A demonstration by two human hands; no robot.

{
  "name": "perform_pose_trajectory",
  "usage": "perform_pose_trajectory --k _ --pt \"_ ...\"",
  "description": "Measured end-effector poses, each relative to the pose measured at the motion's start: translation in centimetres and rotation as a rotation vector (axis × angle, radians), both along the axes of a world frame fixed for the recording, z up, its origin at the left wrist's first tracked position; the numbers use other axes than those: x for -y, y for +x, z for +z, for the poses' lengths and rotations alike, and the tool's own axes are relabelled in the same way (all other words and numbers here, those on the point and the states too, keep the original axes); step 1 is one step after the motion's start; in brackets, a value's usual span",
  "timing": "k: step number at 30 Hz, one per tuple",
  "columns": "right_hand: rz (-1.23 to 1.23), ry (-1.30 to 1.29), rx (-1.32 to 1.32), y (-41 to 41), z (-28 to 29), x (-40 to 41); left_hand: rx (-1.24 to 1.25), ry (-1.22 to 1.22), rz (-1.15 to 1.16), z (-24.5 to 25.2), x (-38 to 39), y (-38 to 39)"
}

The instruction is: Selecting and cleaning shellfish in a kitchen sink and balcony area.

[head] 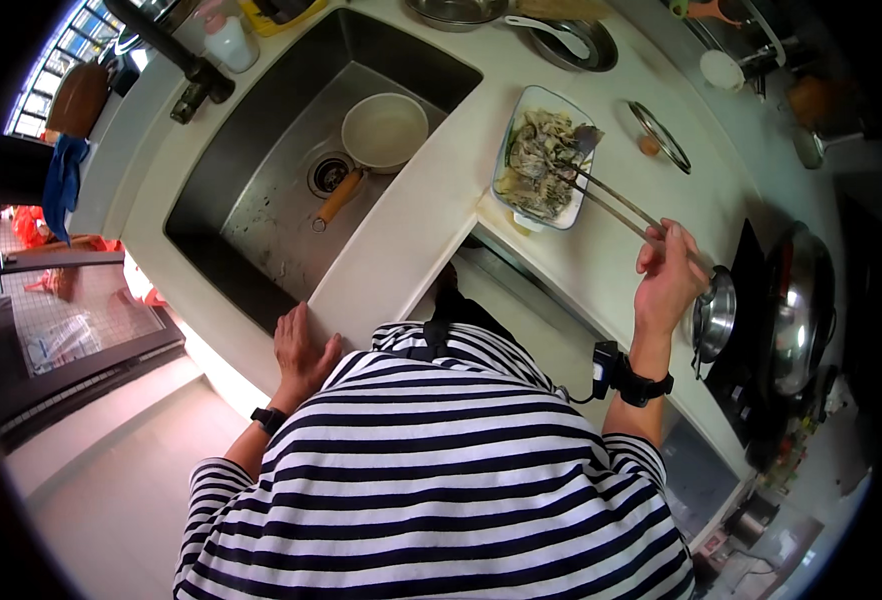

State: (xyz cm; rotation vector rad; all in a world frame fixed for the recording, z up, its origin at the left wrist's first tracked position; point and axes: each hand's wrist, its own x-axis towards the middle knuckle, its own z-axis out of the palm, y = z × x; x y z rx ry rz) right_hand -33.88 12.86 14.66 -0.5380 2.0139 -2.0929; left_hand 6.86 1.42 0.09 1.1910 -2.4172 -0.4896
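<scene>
A pair of chopsticks [621, 208] is in my right hand [670, 277]. Their tips reach into the food [542, 161], a pale, greyish and green mix that I cannot name for sure. It fills much of a rectangular white dish [499, 182] with a blue rim, set on the counter to the right of the sink. My left hand [302, 351] holds nothing; it rests with fingers apart on the sink's front edge. Inside the steel sink [261, 202] stands a pale pan [385, 133] with a wooden handle [338, 199], close to the drain.
A glass lid [658, 136] lies right of the dish. Behind it are a metal bowl [602, 45] with a white spoon [553, 34]. A small steel pot [715, 315] and a large domed wok [805, 307] stand at right. The faucet [205, 82] overhangs the sink's left side.
</scene>
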Motion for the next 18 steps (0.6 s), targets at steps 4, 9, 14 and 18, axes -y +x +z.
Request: perform_pose_trajectory --k 4,9,14,18 --pt "0.004 -0.01 0.041 0.0 -1.1 -1.0 0.032 -0.026 -0.01 -0.6 0.0 0.2" --pt "0.018 -0.064 0.001 -0.6 -2.3 -0.6 0.047 0.006 0.027 -1.0 -0.2 0.4" --pt "0.071 0.024 -0.022 0.2 -2.6 0.2 0.065 -0.028 0.002 -2.3 0.0 1.1" --pt "0.143 0.064 -0.052 1.9 -2.8 0.1 0.058 0.025 0.015 -1.9 0.1 0.9"
